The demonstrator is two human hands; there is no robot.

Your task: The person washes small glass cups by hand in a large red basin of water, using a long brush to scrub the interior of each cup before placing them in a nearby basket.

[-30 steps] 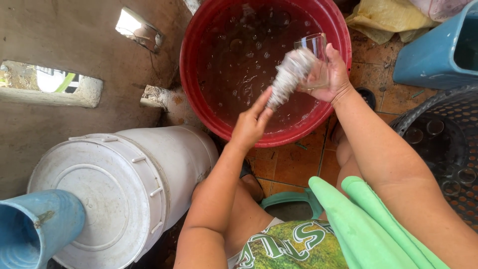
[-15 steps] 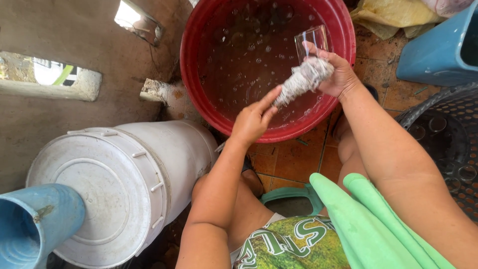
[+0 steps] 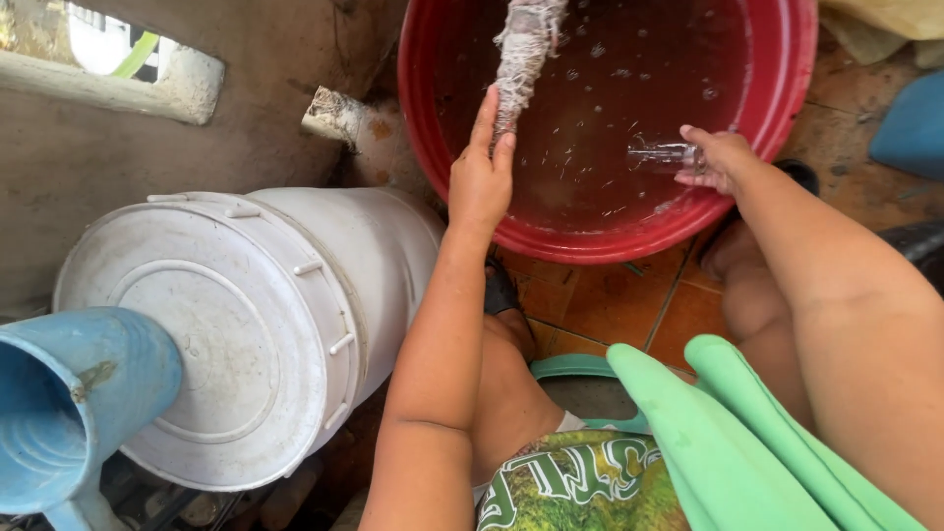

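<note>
A big red basin [image 3: 777, 147] holding dark, bubbly water stands on the tiled floor ahead of me. My left hand [image 3: 482, 172] is over its near left rim and grips a soapy whitish scrub cloth [image 3: 521, 49] that reaches up over the water. My right hand [image 3: 718, 157] holds a clear drinking glass [image 3: 664, 154] on its side, dipped at the water's surface near the right rim. The two hands are apart, with the cloth outside the glass.
A white lidded plastic bucket [image 3: 236, 324] lies left of my knees, with a blue plastic jug [image 3: 69, 403] at the lower left. A concrete wall with an opening [image 3: 108, 59] rises on the left. A blue container [image 3: 910, 128] sits at the right edge. Green cloth [image 3: 728, 442] covers my lap.
The cloth has come out of the glass: my left hand carried it left and up, while my right hand lowered the glass sideways into the water. The view moved closer.
</note>
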